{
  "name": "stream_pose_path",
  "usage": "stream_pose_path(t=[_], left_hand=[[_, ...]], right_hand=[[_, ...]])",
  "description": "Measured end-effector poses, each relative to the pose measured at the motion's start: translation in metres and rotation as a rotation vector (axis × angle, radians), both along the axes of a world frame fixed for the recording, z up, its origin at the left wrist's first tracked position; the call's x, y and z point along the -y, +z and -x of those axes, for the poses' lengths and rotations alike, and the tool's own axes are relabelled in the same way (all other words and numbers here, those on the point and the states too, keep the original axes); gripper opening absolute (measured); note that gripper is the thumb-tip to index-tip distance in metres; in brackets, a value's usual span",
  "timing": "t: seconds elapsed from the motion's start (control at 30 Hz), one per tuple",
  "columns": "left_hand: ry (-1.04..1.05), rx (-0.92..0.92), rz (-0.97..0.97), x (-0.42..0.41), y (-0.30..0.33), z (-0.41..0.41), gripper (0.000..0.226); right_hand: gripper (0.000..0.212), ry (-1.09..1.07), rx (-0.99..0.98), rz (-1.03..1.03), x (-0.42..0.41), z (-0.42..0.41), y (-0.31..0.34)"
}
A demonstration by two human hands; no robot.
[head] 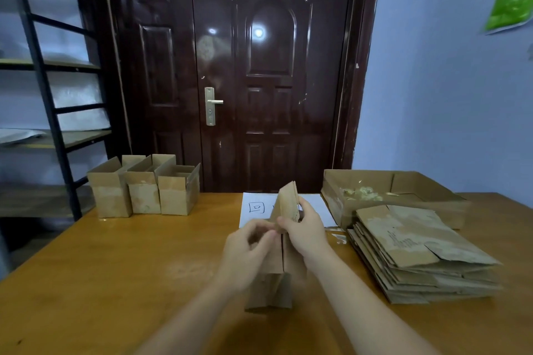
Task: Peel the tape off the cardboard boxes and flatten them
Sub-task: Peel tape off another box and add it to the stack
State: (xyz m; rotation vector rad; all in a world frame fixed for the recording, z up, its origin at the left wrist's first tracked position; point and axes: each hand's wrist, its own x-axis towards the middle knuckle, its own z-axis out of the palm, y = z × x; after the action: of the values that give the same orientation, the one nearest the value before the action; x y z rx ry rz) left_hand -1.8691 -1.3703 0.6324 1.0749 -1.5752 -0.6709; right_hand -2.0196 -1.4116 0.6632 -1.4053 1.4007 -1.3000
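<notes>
box (pixel 284 242): stood collapsed on the table (pixel 115 268), in front of the paper (pixel 253 210)
left hand (pixel 245 251): fingers curled, pinching box's top edge
right hand (pixel 305 232): gripped box too
stack (pixel 418 251): right of box

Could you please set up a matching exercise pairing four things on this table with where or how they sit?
Things:
1. upright boxes
2. flat stack
3. tray
4. held box

States:
A. between both hands
B. piled at the right
C. standing open at the far left
D. far right, scraps inside

Pairs: 1-C, 2-B, 3-D, 4-A
</notes>
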Motion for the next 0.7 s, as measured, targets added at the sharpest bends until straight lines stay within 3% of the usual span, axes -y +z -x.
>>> stream_pose_path(t=[0.1,0.2,0.3,0.4,0.47,0.63,0.7], left_hand=[[0.121,-0.139,-0.122,0.01,0.004,-0.005,0.021],[0.187,-0.119,-0.396,0.021,0.004,-0.013,0.07],[0.229,-0.249,-0.64,0.027,0.005,-0.017,0.091],[0.108,-0.443,-0.811,0.027,0.004,-0.024,0.068],[0.019,-0.48,-0.82,0.026,0.002,-0.028,0.051],[0.117,-0.499,-0.725,0.029,0.002,-0.032,0.063],[0.192,-0.422,-0.645,0.032,0.003,-0.031,0.06]], right_hand=[[0.063,0.053,0.091,0.025,0.0,0.006,0.004],[0.076,0.166,0.213,0.014,-0.001,0.013,0.007],[0.088,0.232,0.272,0.017,-0.001,0.019,0.008],[0.086,0.259,0.272,0.024,-0.001,0.025,0.008],[0.079,0.284,0.277,0.022,-0.001,0.028,0.01],[0.07,0.278,0.205,-0.011,0.007,0.038,0.013],[0.076,0.281,0.096,-0.027,0.005,0.038,0.017]])
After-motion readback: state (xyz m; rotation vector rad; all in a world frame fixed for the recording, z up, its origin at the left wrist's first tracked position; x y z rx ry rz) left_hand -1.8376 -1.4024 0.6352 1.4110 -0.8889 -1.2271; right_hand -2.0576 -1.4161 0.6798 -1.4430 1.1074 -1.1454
